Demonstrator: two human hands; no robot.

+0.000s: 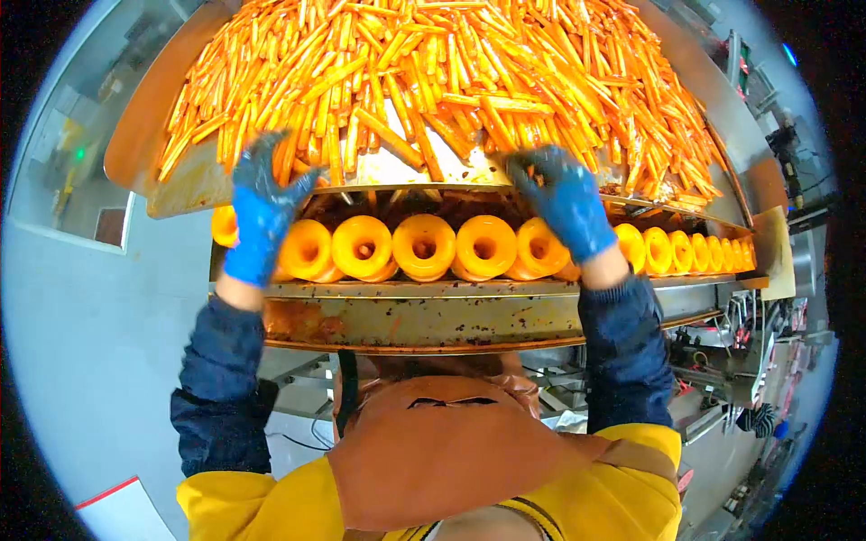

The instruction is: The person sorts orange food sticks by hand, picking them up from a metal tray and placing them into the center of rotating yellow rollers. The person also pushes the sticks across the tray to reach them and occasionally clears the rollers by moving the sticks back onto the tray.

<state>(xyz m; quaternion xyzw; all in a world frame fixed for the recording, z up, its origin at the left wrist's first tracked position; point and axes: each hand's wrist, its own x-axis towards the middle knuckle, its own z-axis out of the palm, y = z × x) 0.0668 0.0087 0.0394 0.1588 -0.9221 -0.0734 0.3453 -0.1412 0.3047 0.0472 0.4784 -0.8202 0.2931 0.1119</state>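
Orange, oily food sticks (397, 68) lie in a large heap on a metal tray (198, 185). My left hand (263, 194), in a blue glove with dark, wet fingers, is at the near edge of the heap, thumb apart from the fingers. Further right, my right hand (561, 194), gloved the same way, reaches over the tray's near lip with its fingers apart and bent toward the sticks. No stick shows in either grasp, though the fingertips partly blend into the heap. Below the hands runs a row of yellow, funnel-mouthed cups (424, 248).
A stained metal ledge (415, 320) runs between the cups and my brown apron (451, 451). The tray's raised metal side (149, 117) stands at the left. Machinery and cables (722, 361) are at the right. A pale floor (99, 343) spreads to the left.
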